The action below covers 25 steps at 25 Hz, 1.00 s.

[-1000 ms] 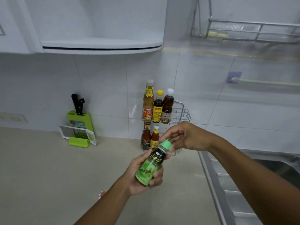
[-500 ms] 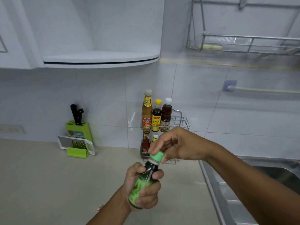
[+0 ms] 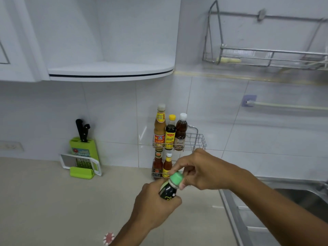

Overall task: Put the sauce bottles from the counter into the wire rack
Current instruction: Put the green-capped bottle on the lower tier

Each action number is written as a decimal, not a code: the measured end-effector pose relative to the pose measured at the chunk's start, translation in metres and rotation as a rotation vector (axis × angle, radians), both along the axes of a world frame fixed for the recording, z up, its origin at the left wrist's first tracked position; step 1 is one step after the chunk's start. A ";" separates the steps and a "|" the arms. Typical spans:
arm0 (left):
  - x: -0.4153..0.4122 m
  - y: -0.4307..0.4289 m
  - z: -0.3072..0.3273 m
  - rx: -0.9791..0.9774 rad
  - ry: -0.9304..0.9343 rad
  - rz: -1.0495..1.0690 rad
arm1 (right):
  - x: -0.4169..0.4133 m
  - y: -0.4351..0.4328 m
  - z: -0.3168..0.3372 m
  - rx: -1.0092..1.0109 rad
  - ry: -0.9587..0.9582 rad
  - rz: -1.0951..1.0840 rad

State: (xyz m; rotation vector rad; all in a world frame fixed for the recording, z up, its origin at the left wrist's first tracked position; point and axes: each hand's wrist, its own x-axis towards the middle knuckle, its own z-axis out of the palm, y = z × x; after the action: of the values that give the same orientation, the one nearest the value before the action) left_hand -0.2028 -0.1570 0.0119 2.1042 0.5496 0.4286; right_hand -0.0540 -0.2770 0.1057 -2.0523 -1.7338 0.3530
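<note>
Lower centre of frame: left hand (image 3: 156,206) gripping dark sauce bottle (image 3: 168,191) around body, tilting it above table (image 3: 53,201); right hand (image 3: 200,170) pinching green cap (image 3: 176,178); wire rack (image 3: 197,141) standing just behind, holding five bottles

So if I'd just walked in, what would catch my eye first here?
Probably the two hands low in the middle: the left hand grips a dark bottle, and the right hand pinches its green cap. Just behind, against the tiled wall, a wire rack already holds five sauce bottles on two tiers. To the left, a bright green knife block stands on the counter.
</note>
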 end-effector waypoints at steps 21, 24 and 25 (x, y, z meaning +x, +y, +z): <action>0.041 0.017 -0.014 0.270 0.199 -0.045 | 0.011 0.029 -0.066 -0.155 0.461 -0.587; 0.046 0.021 -0.013 -0.579 0.088 -0.345 | 0.026 0.024 -0.071 0.113 0.048 -0.286; 0.047 0.021 -0.010 -0.680 0.108 -0.409 | 0.030 0.025 -0.075 0.134 0.018 -0.241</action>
State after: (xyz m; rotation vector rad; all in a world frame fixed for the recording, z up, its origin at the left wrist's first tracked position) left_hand -0.1560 -0.1356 0.0015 1.5240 0.2569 -0.1049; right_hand -0.0244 -0.2516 0.0311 -2.1221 -1.4377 0.1750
